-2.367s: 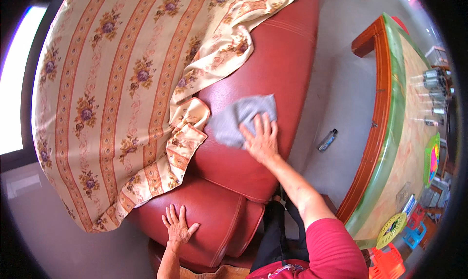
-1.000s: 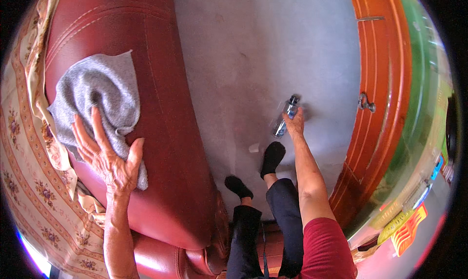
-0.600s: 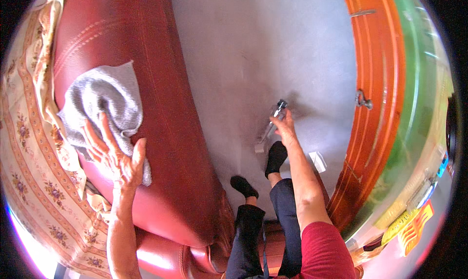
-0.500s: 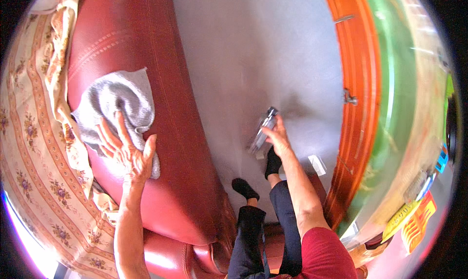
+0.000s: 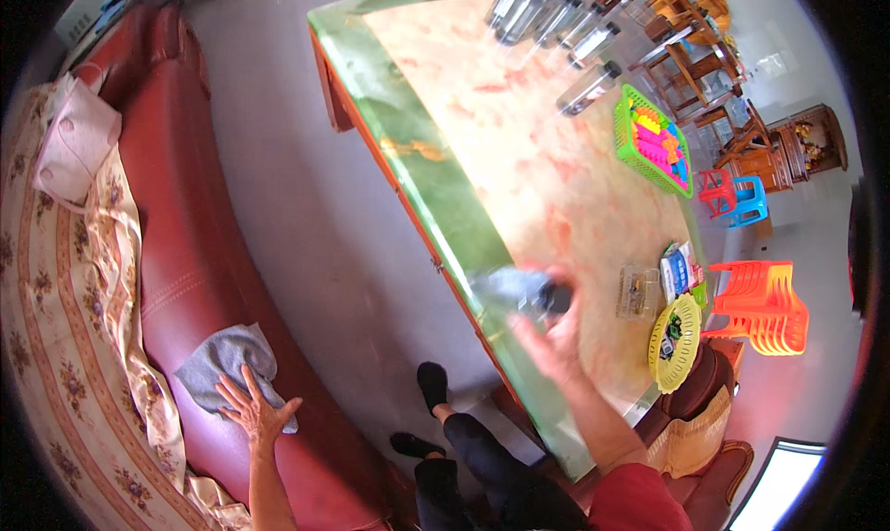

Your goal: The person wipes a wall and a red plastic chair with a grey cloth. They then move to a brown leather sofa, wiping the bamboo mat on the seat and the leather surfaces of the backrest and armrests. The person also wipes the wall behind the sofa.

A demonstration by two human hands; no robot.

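My left hand (image 5: pixel 248 407) lies with fingers spread on a grey cloth (image 5: pixel 230 359), pressing it against the seat of a red leather sofa (image 5: pixel 209 281). Over the near edge of a marble-patterned table (image 5: pixel 417 174) with a green border, my right hand (image 5: pixel 556 336) grips a clear bottle (image 5: pixel 519 290) with a black cap. Motion smears this bottle and hand, and I cannot tell whether the bottle touches the tabletop.
Several clear, black-capped bottles (image 5: pixel 589 88) stand toward the table's far end. A green basket (image 5: pixel 640 155) of colourful pieces, a clear plastic box (image 5: pixel 638 292) and a yellow oval basket (image 5: pixel 663 369) sit on the right. Orange stools (image 5: pixel 760 299) are stacked beyond. A pink bag (image 5: pixel 79 141) rests on the sofa.
The view has swung right and up, bringing the tabletop in. My right hand has carried the bottle from above the floor to the table. My left hand stays on the cloth.
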